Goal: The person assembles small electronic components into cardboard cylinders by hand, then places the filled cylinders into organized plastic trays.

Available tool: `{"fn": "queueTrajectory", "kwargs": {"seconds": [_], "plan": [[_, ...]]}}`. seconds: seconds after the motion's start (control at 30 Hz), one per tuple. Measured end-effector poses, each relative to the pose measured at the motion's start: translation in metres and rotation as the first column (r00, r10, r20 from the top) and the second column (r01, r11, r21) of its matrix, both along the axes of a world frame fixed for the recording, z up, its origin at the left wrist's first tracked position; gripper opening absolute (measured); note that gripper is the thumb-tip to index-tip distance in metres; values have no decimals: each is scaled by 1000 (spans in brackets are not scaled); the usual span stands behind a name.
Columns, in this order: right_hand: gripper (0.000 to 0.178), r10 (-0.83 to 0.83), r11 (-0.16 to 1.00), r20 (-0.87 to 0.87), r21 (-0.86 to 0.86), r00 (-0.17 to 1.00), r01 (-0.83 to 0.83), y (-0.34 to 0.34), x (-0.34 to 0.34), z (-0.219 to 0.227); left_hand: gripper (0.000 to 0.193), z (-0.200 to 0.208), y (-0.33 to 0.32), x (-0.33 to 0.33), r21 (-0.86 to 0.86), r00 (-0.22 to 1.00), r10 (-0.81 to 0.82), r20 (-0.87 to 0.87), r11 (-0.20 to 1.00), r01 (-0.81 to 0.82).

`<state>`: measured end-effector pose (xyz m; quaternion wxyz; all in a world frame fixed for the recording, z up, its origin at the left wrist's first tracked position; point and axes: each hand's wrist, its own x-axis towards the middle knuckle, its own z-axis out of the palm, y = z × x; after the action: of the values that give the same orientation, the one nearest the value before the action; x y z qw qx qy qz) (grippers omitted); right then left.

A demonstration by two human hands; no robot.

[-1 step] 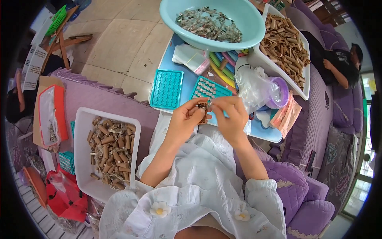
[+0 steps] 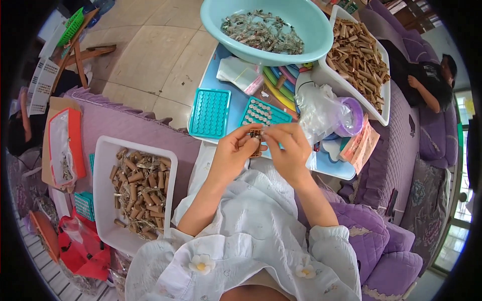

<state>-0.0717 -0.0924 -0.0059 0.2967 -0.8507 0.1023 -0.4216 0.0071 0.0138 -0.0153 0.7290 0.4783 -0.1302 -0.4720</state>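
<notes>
In front of my lap, my left hand (image 2: 232,153) is closed round a small brown casing (image 2: 256,150) with tiny parts inside it. The thumb presses on its face. My right hand (image 2: 290,150) pinches at the casing's upper end; what its fingertips hold is too small to make out. Just beyond the hands lies a teal tray (image 2: 275,114) with round silvery button cells in part of its pockets. A second teal tray (image 2: 210,113), with round pockets, lies to its left on the low blue table (image 2: 331,168).
A white bin (image 2: 171,193) of brown tubes stands at left, another bin (image 2: 384,108) of brown pieces at far right. A pale blue basin (image 2: 266,57) holds small wired parts. Clear plastic bags (image 2: 321,108) lie by a purple tub (image 2: 355,114). Another person (image 2: 427,85) sits at right.
My right fingertips have shifted slightly left at the casing's upper end. My left hand keeps its hold on the casing.
</notes>
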Motion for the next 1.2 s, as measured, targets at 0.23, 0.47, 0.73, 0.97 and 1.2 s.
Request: {"fn": "queueTrajectory", "kwargs": {"seconds": [0.23, 0.47, 0.73, 0.97, 1.2], "plan": [[18, 62, 988, -117, -130, 991, -77, -1, -6, -9, 26, -2, 0, -6, 20, 999, 18, 36, 1000, -19], [21, 147, 969, -264, -156, 953, -193, -6, -12, -14, 23, -24, 1, -7, 91, 998, 24, -49, 996, -20], [24, -150, 938, -533, 191, 833, 291, -39, -31, -56, 22, -32, 8, 9, 146, 993, 120, -7, 982, -117], [22, -221, 966, -574, -18, 789, 258, -26, -20, -81, 22, -33, 6, 8, 121, 995, 99, -25, 988, -95], [19, -255, 948, -549, 21, 796, 318, -29, -22, -79, 24, -28, 8, 8, 97, 999, 25, -42, 995, -20]]}}
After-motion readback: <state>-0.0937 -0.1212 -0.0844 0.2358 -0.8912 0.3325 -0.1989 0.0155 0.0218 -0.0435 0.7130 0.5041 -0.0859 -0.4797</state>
